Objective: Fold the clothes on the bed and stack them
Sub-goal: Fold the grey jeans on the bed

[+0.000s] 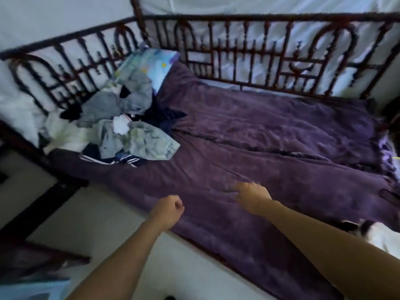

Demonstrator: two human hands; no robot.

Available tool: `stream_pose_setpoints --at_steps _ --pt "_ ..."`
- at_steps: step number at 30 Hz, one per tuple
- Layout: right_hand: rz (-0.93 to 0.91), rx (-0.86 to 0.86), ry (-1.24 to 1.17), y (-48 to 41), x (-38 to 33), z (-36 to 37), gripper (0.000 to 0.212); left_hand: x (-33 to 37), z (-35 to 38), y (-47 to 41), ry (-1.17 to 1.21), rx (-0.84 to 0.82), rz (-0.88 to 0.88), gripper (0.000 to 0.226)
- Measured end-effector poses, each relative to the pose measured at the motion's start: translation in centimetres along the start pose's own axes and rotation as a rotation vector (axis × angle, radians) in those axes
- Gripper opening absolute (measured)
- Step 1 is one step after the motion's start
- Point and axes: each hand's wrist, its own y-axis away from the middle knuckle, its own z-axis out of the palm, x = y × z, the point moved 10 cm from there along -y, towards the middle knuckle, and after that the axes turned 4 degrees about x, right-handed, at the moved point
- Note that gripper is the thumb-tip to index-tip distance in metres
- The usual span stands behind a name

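While I watch, hands: two; left hand [166, 211] fisted, empty; right hand [253, 198] spread on purple plush blanket [281, 131].
Clothes: one rumpled grey-navy pile [138, 141].

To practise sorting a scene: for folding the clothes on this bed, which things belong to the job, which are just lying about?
Job: grey garment, pale patterned garment, navy striped garment, purple bedspread.
Lying about: colourful pillow, metal bed rail.

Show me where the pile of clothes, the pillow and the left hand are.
pile of clothes [104, 107]: head view, a grey garment.
pillow [149, 61]: head view, its patterned cover.
left hand [167, 210]: head view, back of the fist.
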Motion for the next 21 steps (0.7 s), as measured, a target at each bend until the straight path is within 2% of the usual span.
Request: stream_pose_setpoints --at_steps 6,8,11,15,16,19,21 --pt "-0.05 -0.027 -0.042 -8.9 -15.0 2.2 0.028 -15.8 -9.8 -1.5 -0.03 0.012 -0.095 0.005" --pt "-0.068 -0.044 -0.067 -11.4 -19.9 2.7 0.031 -20.4 -12.4 -2.1 -0.029 -0.021 -0.13 0.012" --pt "-0.07 -0.054 -0.139 -14.8 -26.3 3.1 0.034 -24.7 -17.1 -3.3 -0.005 -0.005 -0.174 0.014" --pt "-0.083 -0.076 -0.109 -19.4 -31.4 3.8 0.028 -27.2 -21.4 -5.5 -0.006 0.025 -0.145 0.041" --pt "-0.09 -0.087 -0.093 -20.6 -32.2 4.1 0.028 -28.0 -21.6 -6.3 -0.005 0.02 -0.137 0.041" --pt "-0.07 -0.129 -0.069 -25.0 -33.6 5.6 0.029 -30.4 -22.2 -9.0 -0.025 0.026 -0.116 0.014" --pt "-0.043 -0.144 -0.088 -28.6 -34.5 6.5 0.028 -32.0 -22.6 -11.4 -0.062 0.001 -0.121 0.012"
